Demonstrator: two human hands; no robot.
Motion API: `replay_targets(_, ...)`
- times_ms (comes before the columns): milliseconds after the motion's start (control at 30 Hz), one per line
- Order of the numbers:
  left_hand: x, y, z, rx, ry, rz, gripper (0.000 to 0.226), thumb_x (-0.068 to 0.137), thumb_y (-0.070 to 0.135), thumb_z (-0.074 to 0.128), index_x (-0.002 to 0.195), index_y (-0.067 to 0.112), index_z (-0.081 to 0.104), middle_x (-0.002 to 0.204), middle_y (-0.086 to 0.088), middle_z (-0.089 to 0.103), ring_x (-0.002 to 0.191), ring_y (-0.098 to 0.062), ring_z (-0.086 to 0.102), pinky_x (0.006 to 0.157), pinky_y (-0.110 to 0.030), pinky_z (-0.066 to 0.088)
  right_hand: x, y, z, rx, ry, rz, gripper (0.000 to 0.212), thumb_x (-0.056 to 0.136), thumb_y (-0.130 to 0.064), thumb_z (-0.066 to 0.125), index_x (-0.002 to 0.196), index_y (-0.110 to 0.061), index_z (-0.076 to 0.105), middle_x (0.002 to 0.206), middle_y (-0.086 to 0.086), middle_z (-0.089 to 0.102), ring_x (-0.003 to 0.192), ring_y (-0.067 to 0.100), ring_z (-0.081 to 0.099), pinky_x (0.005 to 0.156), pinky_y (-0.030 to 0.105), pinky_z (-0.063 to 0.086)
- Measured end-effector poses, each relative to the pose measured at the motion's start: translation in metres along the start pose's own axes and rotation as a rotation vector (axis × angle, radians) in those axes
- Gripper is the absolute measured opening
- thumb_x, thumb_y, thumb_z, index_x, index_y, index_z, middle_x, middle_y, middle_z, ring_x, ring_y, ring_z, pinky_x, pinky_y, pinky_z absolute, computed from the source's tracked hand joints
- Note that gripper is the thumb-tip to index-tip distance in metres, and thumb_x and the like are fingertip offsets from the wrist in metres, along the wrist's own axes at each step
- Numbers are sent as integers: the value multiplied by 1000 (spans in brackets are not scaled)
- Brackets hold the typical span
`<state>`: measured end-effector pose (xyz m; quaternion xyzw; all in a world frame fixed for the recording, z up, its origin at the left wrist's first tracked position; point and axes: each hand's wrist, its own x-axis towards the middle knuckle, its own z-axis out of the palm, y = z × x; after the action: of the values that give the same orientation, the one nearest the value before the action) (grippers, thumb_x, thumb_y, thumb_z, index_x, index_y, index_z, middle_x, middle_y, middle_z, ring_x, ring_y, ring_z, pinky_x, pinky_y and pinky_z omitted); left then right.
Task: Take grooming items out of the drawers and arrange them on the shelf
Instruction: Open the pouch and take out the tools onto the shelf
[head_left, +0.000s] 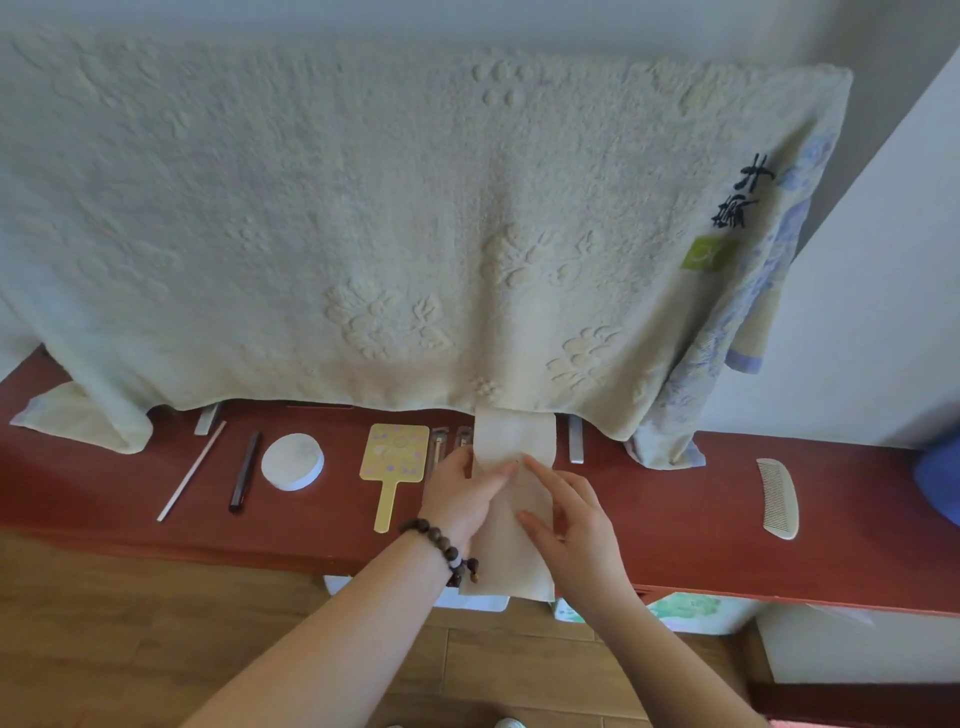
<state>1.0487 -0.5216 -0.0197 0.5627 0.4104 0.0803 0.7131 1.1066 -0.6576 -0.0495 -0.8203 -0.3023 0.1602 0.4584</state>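
A large embossed cream towel (363, 208) is draped over the far side of the scene, its lower hem hanging down to the back edge of the red-brown shelf (675, 519). At its right end a blue-and-white patterned cloth (727, 338) hangs beside it.

On the shelf a row of grooming items is already laid out, so a good part of the arranging is judged done. A folded beige cloth (514, 499) lies near the middle, running from under the towel hem to past the near edge of the shelf, where its end overhangs. It is being smoothed or positioned by both hands: the left hand (457, 499) rests on its left side with fingers stretched across the cloth, and the right hand (566, 519) is laid flat on its right side with fingers straight and slightly spread (neither hand is curled round it).

To the left of the cloth a yellow hand mirror (392, 467) is seen, then a round white compact (292, 461), a dark pencil-like stick (244, 470) and a thin pale stick (191, 470) at the far left. Well apart on the right lies a white comb (777, 496). Two small metal clips or clippers (449, 441) lie between mirror and cloth; which cannot be told.

The drawers themselves are not clearly shown; only pale containers (691, 613) are glimpsed below the shelf's near edge. Whether more items are left inside cannot be told. The cloth placement is judged the step in hand.
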Motion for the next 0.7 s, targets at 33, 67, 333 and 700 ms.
replay_targets(33,4,-2,2,12,12,2,16,79,25,73,94,22,70,91,-4,75,85,-27,71,78,-56,57,3,2,1,23,3,31,58,84,-16,69,133,-40,48,112,-15,50,71,8,50,71,10,43)
replay_targets(67,9,-4,4,15,23,1,16,79,25,73,94,21,69,92,-4,75,85,-27,71,78,-56,57,6,4,2,43,8,58,58,83,-15,69,132,-39,50,109,-16,51,70,7,51,70,10,43)
replay_targets(333,31,-21,-5,554,55,139,58,86,37,65,137,17,47,128,-1,59,113,-16,60,95,-33,50,42,46,11,202,54,360,54,81,-13,68,125,-42,54,115,-2,63,93,17,63,84,38,55)
replay_targets(700,27,-51,-26,961,23,330,51,95,28,53,143,21,38,147,5,43,137,-11,35,111,-27,30,60,70,29,-153,23,351,52,86,-11,64,135,-21,51,126,-1,49,111,18,52,89,24,41)
